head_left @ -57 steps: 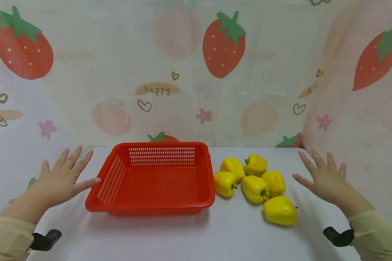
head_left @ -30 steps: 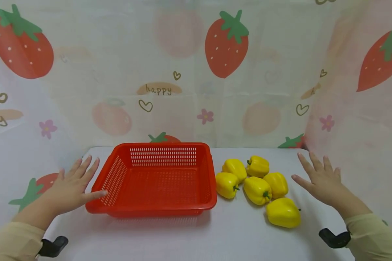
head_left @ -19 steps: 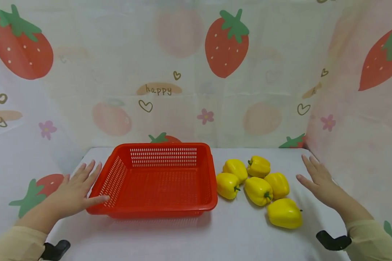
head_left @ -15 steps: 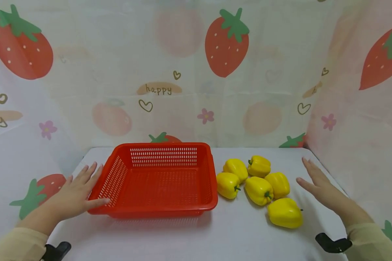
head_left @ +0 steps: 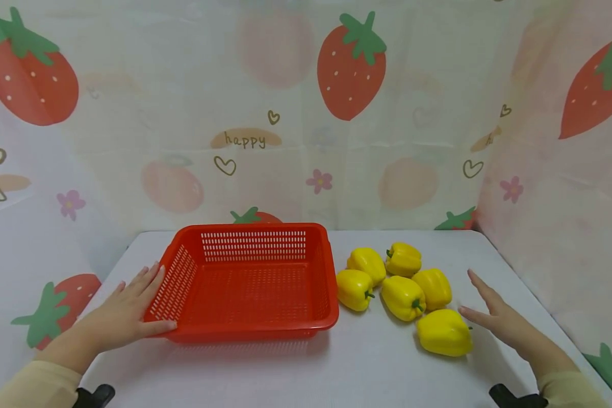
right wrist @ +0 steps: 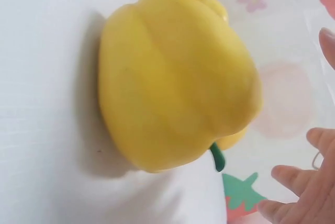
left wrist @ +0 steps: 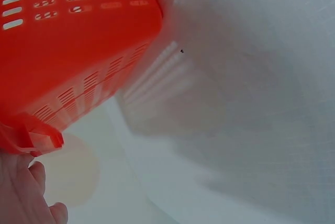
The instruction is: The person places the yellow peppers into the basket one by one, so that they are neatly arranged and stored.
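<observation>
A red plastic basket (head_left: 255, 328) with slotted walls stands left of centre. At its left rim, my left hand (head_left: 121, 315) lies with fingers extended and the thumb by the front corner; the left wrist view has that hand (left wrist: 21, 190) against the rim (left wrist: 36, 139). To the basket's right, several yellow bell peppers (head_left: 402, 297) with green stems lie in a loose group. My right hand (head_left: 507, 326) hovers right of the nearest bell pepper (head_left: 443, 333), fingers extended, holding nothing. That pepper (right wrist: 172, 82) fills the right wrist view, apart from the fingers (right wrist: 293, 179).
A white cloth-covered table (head_left: 255, 377) carries everything. Behind it and on both sides hang curtains (head_left: 285, 102) printed with strawberries, hearts and flowers. The leftmost pepper (head_left: 354, 289) lies close against the basket's right side.
My left hand has come down and to the right onto the basket's left rim. The right hand has lowered toward the nearest pepper and turned sideways. Basket and peppers keep their places.
</observation>
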`<state>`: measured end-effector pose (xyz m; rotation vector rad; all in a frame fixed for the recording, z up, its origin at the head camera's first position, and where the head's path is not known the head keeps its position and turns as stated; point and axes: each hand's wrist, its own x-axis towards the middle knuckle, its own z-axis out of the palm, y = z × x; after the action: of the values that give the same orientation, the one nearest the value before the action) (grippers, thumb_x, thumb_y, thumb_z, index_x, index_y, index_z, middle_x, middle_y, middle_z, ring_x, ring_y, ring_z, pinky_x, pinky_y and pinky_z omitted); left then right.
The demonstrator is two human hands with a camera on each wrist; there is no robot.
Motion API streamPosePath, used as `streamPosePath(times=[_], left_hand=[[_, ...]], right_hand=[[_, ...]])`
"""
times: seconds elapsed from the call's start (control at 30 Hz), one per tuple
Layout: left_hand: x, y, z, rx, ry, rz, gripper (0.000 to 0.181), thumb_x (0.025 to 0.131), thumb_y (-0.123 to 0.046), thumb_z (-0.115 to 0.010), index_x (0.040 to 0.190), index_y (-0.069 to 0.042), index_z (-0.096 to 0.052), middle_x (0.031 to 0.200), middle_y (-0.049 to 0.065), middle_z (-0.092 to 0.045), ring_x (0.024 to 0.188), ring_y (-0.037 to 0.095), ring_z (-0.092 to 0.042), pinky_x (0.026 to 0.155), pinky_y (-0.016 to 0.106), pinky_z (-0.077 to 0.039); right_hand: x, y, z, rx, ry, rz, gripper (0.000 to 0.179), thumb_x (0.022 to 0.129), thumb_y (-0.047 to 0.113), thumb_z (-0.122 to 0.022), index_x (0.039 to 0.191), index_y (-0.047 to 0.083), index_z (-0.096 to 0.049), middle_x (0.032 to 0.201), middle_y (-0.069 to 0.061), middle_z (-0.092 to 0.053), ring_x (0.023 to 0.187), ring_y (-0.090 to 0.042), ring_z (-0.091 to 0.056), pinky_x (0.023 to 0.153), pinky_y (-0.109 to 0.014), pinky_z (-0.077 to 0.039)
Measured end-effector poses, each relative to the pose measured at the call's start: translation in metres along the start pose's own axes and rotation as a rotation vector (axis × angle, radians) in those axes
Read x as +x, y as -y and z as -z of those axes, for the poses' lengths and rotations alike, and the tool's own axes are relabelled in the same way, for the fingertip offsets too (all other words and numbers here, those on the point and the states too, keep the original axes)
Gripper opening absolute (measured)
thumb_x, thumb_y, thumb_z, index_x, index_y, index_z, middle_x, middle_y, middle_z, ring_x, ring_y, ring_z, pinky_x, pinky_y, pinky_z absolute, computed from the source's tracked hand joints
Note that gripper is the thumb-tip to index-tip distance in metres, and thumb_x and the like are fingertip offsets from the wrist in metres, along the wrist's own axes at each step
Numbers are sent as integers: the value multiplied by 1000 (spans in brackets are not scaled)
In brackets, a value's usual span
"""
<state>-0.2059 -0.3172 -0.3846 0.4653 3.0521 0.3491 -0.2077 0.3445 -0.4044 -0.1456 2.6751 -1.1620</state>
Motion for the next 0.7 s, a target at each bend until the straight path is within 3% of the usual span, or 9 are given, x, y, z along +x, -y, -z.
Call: streamPosePath(times=[0.4, 0.7], left_hand=[[-3, -2, 0, 8, 41, 1, 111, 71, -66, -59, 145, 1, -10, 149, 22, -13, 133, 40, -13, 102, 62, -20], [-3, 0, 0, 33, 40, -24, 114, 69, -68, -59, 144, 4, -12, 149, 23, -12, 133, 41, -14, 101, 60, -25]], right_hand=[[-5, -17, -10, 104, 91, -75, 83, 92, 38, -50, 145, 30, 14, 150, -24, 6, 130, -54, 6, 88, -77, -5], [-7, -24, -18, 113, 116, -38, 87, 88, 30, -58, 147, 17, 4, 149, -26, -3, 130, -54, -5, 93, -71, -22]])
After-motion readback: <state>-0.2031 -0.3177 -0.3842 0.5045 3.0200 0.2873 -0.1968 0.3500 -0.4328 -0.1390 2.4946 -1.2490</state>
